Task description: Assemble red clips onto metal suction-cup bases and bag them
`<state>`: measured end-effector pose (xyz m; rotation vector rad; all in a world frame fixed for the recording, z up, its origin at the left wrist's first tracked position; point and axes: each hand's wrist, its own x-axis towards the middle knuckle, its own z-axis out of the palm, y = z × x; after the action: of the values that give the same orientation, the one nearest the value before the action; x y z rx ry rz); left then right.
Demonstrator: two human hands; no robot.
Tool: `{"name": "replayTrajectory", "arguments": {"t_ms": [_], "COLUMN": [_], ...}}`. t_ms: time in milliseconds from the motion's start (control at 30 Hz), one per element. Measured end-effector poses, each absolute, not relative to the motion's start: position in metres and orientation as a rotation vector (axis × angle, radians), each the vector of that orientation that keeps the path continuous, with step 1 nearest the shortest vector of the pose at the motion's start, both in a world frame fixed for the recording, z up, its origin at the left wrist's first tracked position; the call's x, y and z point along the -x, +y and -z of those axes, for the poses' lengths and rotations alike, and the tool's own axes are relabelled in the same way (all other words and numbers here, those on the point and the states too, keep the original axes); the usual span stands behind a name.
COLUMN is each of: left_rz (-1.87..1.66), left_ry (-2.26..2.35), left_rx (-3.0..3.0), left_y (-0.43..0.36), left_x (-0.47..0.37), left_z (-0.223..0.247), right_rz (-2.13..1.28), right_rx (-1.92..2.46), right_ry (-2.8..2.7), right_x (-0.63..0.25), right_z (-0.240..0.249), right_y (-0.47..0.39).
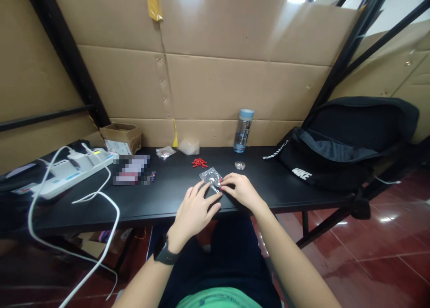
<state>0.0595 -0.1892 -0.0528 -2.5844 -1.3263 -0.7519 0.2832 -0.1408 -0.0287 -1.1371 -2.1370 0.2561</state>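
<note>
A small clear plastic bag (211,175) lies on the black table in front of me, with something small and red at its right side. My left hand (195,206) rests at the bag's lower left, fingers spread, fingertips touching its edge. At the right edge of the bag, my right hand (240,189) has its thumb and fingers pinched together around a small red piece (221,181). Just beyond the bag is a little pile of red pieces (199,163). A small round clear item (239,165) lies beyond my right hand.
A water bottle (243,131) stands at the back, with plastic bags (188,147) to its left. An open cardboard box (122,138), a power strip (74,175) and white cables are at the left. A black backpack (336,151) occupies the right end.
</note>
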Motion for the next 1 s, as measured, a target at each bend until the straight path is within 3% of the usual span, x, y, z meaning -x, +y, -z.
{"name": "replayTrajectory", "arguments": {"t_ms": [767,1000], "left_rz": [0.789,0.813], "left_ry": [-1.181,-1.188], "left_rx": [2.544,2.550], "left_y": [-0.194,-0.194], "left_x": [-0.060,-0.061], "left_z": [0.049,0.049], "right_rz": [0.159,0.154], "right_rx": [1.202,1.365], "right_ry": [-2.449,-2.315], "right_x": [-0.254,-0.242], "right_z": [0.026,0.013], "right_y": [-0.126,-0.110]}}
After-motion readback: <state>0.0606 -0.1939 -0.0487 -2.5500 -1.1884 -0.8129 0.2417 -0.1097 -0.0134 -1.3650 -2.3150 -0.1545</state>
